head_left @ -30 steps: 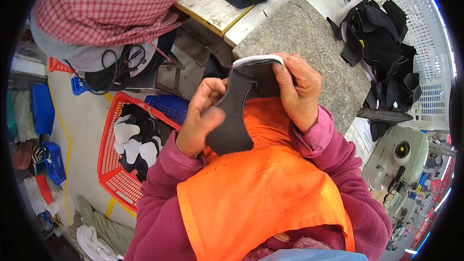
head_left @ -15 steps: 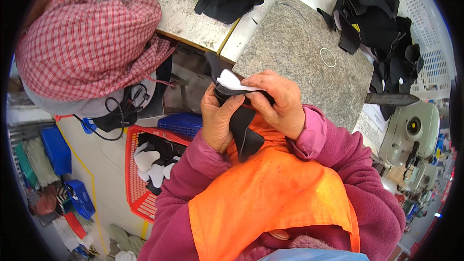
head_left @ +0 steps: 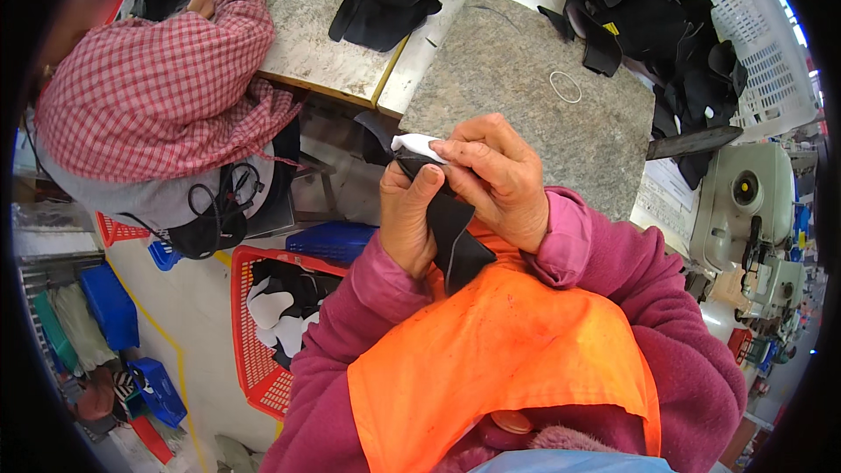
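Observation:
Above my orange apron, both hands are closed on one black fabric piece (head_left: 458, 241) with a white insert (head_left: 419, 144) at its upper edge. My left hand (head_left: 408, 221) grips the left side, its thumb pressed against the black cloth. The fingers of my right hand (head_left: 499, 177) pinch the white insert against the fabric. One black flap hangs below between my hands, and another sticks out at the upper left. The inside of the piece is largely hidden by my fingers.
A stone slab (head_left: 526, 61) carrying a white ring (head_left: 565, 87) lies ahead. Black pieces (head_left: 385, 0) are stacked beyond, more beside a white basket (head_left: 745, 26). A sewing machine (head_left: 745, 197) stands right. A co-worker in a checked top (head_left: 158, 96) sits left, near a red basket (head_left: 254, 368).
My right fingers have shifted left along the piece, and the white insert now shows flatter and narrower. The whole view has turned slightly, so the surroundings sit differently.

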A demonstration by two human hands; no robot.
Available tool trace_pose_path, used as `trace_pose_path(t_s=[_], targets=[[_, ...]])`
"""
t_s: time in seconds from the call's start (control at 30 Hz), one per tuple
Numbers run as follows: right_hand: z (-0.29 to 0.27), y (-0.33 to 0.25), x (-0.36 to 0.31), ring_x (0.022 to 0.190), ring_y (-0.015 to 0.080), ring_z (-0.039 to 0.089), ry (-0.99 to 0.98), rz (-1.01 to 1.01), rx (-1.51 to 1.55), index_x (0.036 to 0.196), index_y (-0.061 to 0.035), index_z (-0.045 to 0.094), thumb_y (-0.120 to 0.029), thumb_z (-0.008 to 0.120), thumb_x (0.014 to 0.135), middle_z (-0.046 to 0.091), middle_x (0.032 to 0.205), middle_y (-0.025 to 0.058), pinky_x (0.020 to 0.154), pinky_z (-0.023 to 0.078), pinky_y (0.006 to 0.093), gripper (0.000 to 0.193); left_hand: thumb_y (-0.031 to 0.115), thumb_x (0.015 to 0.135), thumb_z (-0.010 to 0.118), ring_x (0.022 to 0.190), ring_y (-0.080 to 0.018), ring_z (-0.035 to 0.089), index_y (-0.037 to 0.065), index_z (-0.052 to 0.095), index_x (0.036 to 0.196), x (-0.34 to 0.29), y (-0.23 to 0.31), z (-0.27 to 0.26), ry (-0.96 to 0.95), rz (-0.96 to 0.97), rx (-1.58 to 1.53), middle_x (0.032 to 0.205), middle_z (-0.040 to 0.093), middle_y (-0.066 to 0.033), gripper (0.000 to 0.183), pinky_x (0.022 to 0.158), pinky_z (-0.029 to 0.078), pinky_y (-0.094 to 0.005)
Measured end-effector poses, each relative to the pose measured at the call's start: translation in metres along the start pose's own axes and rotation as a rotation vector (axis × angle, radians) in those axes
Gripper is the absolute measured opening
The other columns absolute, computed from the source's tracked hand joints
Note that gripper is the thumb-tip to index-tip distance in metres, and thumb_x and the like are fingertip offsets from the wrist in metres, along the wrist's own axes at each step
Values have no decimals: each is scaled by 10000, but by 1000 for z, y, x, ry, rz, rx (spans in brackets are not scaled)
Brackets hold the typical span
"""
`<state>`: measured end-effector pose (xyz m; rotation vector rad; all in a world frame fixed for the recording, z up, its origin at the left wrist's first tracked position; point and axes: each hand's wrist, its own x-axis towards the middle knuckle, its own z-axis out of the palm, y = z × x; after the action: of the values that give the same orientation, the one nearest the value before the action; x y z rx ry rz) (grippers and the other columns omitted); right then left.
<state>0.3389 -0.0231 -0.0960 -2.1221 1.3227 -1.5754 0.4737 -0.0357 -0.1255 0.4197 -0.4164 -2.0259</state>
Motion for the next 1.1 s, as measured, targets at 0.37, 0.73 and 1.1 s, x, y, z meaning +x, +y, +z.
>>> trace_pose_path(t_s=[0.37,0.73,1.1], targets=[[-101,3,-18,813,251,623,-157,97,291,1090,-11,671,-56,645,850,633,934,117,718,491,321,246,60,830,680,785,-71,625,26,665,963,-4,-22,50,-54,-61,429,876,679,-18,138,710,510,-229],[-219,15,9,1341,289,440,-727,-519,-184,1507,-178,323,-187,792,705,547,1352,91,1056,288,618,929,24,749,678,763,-48,582,31,658,937,17,-47,139,-762,-438,1259,830,627,33,189,667,456,-209],[-290,26,-38,830,259,649,-710,-71,-220,1564,-164,177,-127,735,784,657,853,52,1044,321,585,959,53,690,688,694,-194,596,9,639,845,64,-89,202,-1385,-112,1648,750,604,-86,169,665,468,-291]])
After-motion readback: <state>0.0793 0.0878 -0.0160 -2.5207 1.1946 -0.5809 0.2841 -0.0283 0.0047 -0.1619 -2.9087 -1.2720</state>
